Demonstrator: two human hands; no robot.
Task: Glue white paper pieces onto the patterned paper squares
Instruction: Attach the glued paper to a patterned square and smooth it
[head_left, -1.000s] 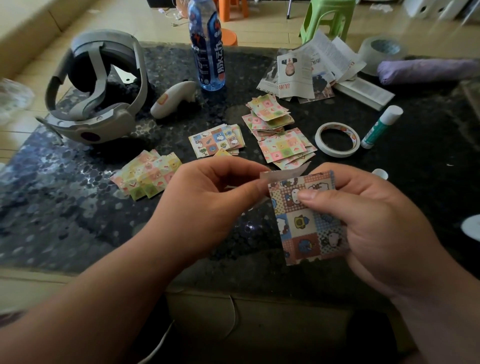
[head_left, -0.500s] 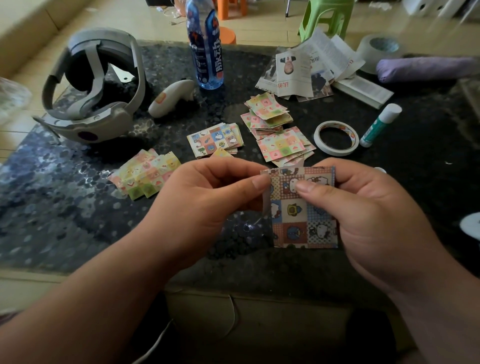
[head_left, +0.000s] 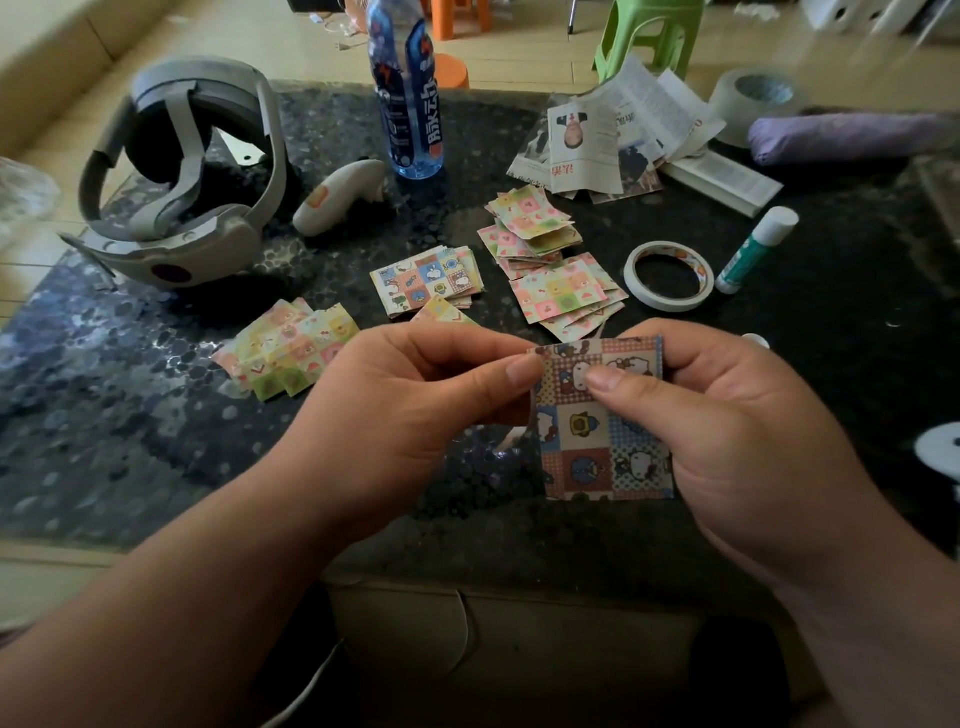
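**Item:** 1 patterned square (head_left: 605, 441), print facing us, held above the table on our side of the tape ring (head_left: 669, 275), near it.

**Grip:** 2 hands. Our left hand (head_left: 410, 410) pinches the top left corner between thumb and forefinger. Our right hand (head_left: 727, 415) pinches the top edge, thumb on the print, fingers behind.

**White piece:** not visible; we cannot tell whether it lies behind.

**Orientation:** slightly taller than wide. The long axis runs from the tape ring towards us, top edge nearest the ring, lower edge free.

**Risks, in our judgement:**
- Sliding thumbs could shift any freshly glued backing out of register.
- Opposed pulls could crease or tear the thin top edge.
- Wet glue could smear fingers and print.

**Nearby:** glue stick (head_left: 756, 249), just right of the ring.
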